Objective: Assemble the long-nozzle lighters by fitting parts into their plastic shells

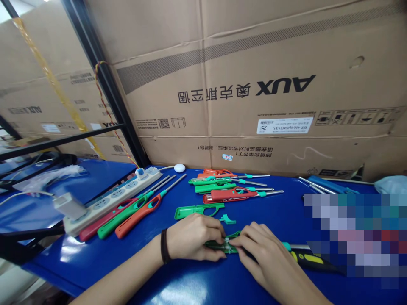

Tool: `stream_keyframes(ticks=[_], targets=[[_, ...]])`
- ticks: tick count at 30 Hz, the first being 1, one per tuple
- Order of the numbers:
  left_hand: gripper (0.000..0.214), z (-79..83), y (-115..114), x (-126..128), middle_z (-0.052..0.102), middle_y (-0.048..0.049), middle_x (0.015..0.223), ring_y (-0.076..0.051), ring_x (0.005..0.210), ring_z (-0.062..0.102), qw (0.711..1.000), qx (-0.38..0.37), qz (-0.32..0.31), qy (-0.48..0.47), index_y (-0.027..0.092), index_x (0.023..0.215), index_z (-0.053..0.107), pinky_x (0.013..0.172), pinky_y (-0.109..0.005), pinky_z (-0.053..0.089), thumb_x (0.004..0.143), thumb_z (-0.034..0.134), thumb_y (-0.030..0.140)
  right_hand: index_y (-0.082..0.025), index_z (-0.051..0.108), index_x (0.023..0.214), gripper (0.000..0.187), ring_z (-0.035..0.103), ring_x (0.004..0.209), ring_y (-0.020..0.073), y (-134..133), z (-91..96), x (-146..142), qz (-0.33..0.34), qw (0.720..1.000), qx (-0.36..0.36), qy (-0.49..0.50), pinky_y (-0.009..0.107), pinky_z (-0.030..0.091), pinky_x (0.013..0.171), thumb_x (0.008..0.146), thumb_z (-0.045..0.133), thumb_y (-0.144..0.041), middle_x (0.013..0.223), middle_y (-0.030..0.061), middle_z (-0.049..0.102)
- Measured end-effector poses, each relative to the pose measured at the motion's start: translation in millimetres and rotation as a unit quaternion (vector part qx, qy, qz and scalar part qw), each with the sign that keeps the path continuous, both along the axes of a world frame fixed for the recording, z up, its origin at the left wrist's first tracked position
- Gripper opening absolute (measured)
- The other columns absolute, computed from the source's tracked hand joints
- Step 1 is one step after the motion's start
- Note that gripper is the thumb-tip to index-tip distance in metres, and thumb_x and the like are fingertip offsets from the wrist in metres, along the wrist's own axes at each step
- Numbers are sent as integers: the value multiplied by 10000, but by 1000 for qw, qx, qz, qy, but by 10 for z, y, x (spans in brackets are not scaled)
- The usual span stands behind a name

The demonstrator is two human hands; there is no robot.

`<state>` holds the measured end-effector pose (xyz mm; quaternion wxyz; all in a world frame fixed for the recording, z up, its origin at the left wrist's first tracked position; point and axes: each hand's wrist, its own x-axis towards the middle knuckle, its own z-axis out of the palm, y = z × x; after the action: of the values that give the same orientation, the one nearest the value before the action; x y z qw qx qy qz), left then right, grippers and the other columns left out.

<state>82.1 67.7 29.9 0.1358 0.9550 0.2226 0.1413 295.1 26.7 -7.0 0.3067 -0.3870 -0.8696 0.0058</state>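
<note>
An opened green gas lighter (233, 250) lies low over the blue table, with small inner parts and thin wires showing in its shell. My left hand (197, 237), a dark band at its wrist, is closed round the handle end. The fingers of my right hand (257, 250) pinch at the middle of the same lighter; what exactly lies between the fingertips is hidden. Its metal tube (300, 246) sticks out to the right past my hand. Just beyond my hands are a loose green half shell (199, 210) and a teal trigger (227, 219). A black and yellow tool handle (313, 259) lies beside my right hand.
Several opened red and green lighters (235, 194) lie farther back. Left of them, three lighters (136, 216) rest against a white power strip (111, 201) with a plugged-in charger (69, 206). A large cardboard box (229, 55) walls off the back. The right side is pixelated.
</note>
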Motion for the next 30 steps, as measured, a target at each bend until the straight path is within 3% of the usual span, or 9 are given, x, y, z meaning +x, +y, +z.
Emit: stream_keyframes(ticks=[11,15,24,30], targets=[[182,-9,24,3,709,-47,899,-166,775,685,1000,-7,-8,-15,143,907,675,703,-208,519,838,666,311,-230,614,786,207,559,683,183,-13,-51,-5,-9,998,-38,56,336,425,696,799,534,-39,739,-10,635],[175,-24,24,-4,707,-50,913,-169,789,685,1000,20,-14,-5,144,912,669,703,-212,519,869,625,308,-249,628,879,227,569,704,191,-10,-101,-4,-12,996,-47,75,358,431,739,821,519,-58,774,-7,653],[131,-30,12,24,698,-43,868,-163,730,669,997,73,-22,20,145,882,644,629,-213,486,870,591,264,-237,646,843,240,587,707,203,-4,-87,-20,-19,997,-49,52,374,455,738,810,509,-44,763,7,653],[103,24,-1,41,699,-26,860,-163,728,675,997,61,-10,37,148,870,659,607,-209,481,825,635,238,-259,654,864,244,607,774,207,-36,-6,-5,-19,994,-96,42,390,453,795,820,525,-56,810,0,666]])
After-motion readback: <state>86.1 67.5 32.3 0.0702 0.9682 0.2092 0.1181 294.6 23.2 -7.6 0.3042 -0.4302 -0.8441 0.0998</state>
